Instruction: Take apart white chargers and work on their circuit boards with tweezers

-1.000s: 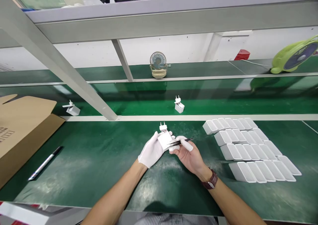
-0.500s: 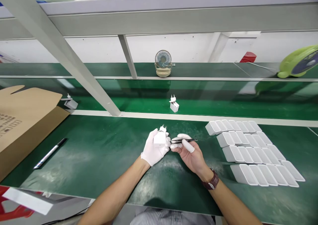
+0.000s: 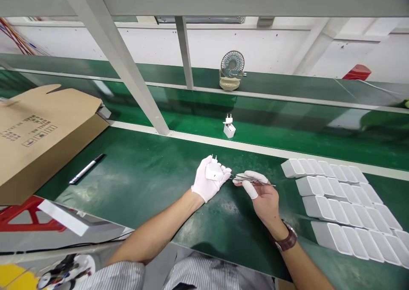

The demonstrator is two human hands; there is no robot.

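My left hand (image 3: 207, 185), in a white glove, is closed around a white plug adapter (image 3: 214, 172) above the green bench. Two metal pins stick out at the adapter's far end, and a small dark slot shows on its near face. To the right, my right hand (image 3: 258, 189) wears white finger cots and pinches thin dark tweezers (image 3: 257, 181). Their tips point left, close to the fingers of my left hand. Another white plug adapter (image 3: 229, 129) stands farther back on the green conveyor belt, its pins upward.
Several rows of white plastic casings (image 3: 345, 207) stand at right. A cardboard box (image 3: 47, 132) and a marker pen (image 3: 87, 169) lie at left. Behind the belt, a small fan (image 3: 232, 68) sits on a ledge. A slanting metal post (image 3: 128, 68) rises at left.
My view has turned, shifting the bench things in the picture. My right hand and the tweezers have drawn slightly away from the adapter. The adapter's near face now shows its slot.
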